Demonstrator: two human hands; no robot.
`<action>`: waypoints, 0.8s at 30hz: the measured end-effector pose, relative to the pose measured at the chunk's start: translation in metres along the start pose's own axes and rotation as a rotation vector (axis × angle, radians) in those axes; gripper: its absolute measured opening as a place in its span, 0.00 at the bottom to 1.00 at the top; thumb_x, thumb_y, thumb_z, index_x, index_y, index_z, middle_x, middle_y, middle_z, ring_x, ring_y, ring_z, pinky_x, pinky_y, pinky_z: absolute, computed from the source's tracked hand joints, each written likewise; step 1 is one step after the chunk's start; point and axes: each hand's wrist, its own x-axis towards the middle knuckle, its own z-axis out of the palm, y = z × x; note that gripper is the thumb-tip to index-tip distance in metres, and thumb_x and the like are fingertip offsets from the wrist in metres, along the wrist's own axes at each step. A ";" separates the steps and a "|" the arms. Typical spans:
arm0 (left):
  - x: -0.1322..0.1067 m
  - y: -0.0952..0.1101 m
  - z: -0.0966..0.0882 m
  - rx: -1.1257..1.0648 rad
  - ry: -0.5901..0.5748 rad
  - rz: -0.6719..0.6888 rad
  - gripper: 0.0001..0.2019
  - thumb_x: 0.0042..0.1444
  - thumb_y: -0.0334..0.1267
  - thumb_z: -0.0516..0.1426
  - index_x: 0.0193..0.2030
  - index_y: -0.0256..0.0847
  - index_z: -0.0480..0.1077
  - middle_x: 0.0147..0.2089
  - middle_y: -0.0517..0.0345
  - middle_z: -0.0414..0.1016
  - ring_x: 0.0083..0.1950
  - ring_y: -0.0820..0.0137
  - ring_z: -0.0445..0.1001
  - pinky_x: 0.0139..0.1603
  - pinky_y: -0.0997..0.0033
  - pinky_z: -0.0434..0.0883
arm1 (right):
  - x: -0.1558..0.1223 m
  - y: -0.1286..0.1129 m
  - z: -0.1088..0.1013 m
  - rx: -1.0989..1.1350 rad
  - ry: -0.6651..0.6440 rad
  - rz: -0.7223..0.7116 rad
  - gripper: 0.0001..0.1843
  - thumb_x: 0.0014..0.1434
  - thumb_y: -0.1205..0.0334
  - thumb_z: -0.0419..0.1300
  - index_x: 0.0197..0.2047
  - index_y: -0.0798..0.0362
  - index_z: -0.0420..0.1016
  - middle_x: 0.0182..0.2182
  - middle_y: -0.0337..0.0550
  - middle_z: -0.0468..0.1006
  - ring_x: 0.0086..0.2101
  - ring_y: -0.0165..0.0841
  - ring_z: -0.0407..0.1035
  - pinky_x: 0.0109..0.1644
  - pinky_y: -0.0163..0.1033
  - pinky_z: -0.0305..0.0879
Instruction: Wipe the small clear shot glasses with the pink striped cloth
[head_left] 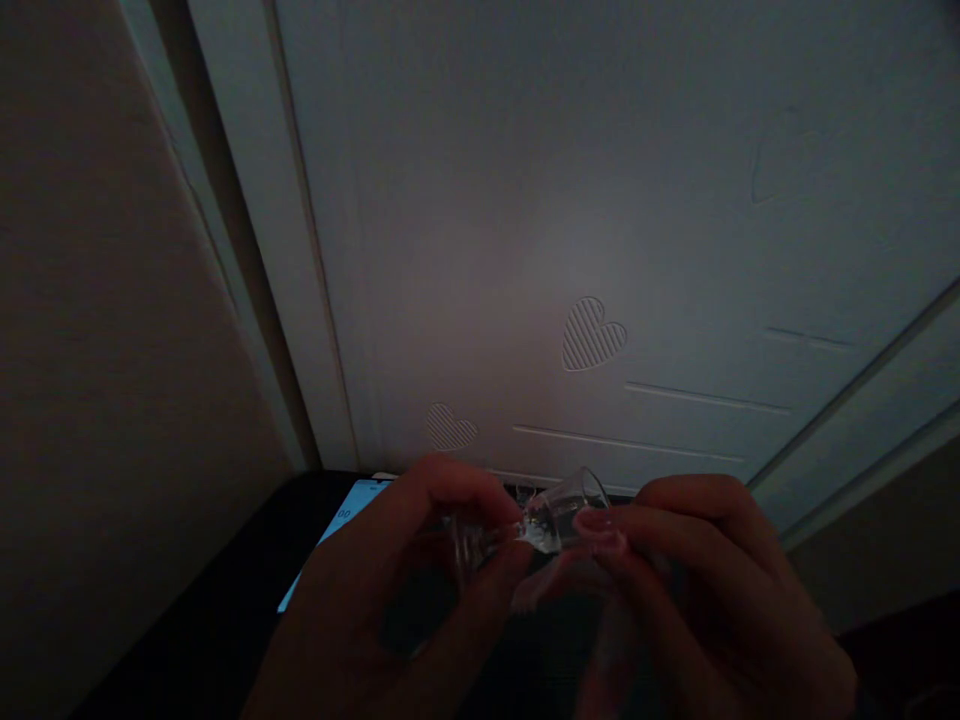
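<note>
A small clear stemmed glass [555, 512] is held tilted, its round mouth up and to the right. My left hand [390, 590] is closed around its narrow stem, thumb and index finger pinching just below the bowl. Near the rim my right hand [712, 570] is closed in a pinch on a thin, pinkish, see-through strip [600, 528]. That strip touches the bowl's side and seems to hang down below the hands, where dimness blurs it. Whether the right fingertips also press on the glass, I cannot tell.
Behind the left hand a lit phone [337, 520] lies on a dark surface [225, 580]. A pale panel [480, 250] with carved hearts and lines rises close behind the hands. At the left stands a wall [112, 300]. The light is very dim.
</note>
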 end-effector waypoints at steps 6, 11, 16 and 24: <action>-0.001 -0.002 0.002 -0.011 0.017 -0.022 0.06 0.47 0.42 0.59 0.32 0.46 0.70 0.30 0.63 0.76 0.31 0.70 0.76 0.28 0.77 0.75 | 0.000 -0.003 0.001 0.012 0.027 0.001 0.09 0.51 0.72 0.60 0.33 0.49 0.77 0.30 0.39 0.72 0.29 0.28 0.69 0.24 0.30 0.65; -0.001 -0.004 0.000 0.090 0.055 0.006 0.10 0.43 0.43 0.62 0.33 0.47 0.70 0.30 0.64 0.76 0.30 0.70 0.75 0.26 0.78 0.73 | 0.000 -0.003 0.002 0.032 0.032 -0.002 0.09 0.51 0.73 0.60 0.33 0.50 0.77 0.29 0.39 0.71 0.28 0.28 0.68 0.23 0.30 0.65; 0.005 0.000 -0.006 0.119 -0.020 0.076 0.07 0.45 0.42 0.61 0.33 0.48 0.71 0.29 0.66 0.76 0.29 0.72 0.75 0.27 0.79 0.72 | 0.002 -0.004 0.003 0.012 0.030 -0.040 0.10 0.49 0.73 0.62 0.33 0.50 0.77 0.30 0.40 0.72 0.27 0.28 0.69 0.22 0.30 0.65; 0.006 0.008 -0.006 0.137 -0.011 0.123 0.06 0.47 0.41 0.60 0.35 0.49 0.72 0.29 0.66 0.77 0.28 0.73 0.74 0.27 0.79 0.71 | 0.004 -0.003 0.000 0.000 -0.010 -0.051 0.10 0.50 0.73 0.61 0.35 0.49 0.77 0.30 0.38 0.72 0.27 0.27 0.69 0.24 0.29 0.66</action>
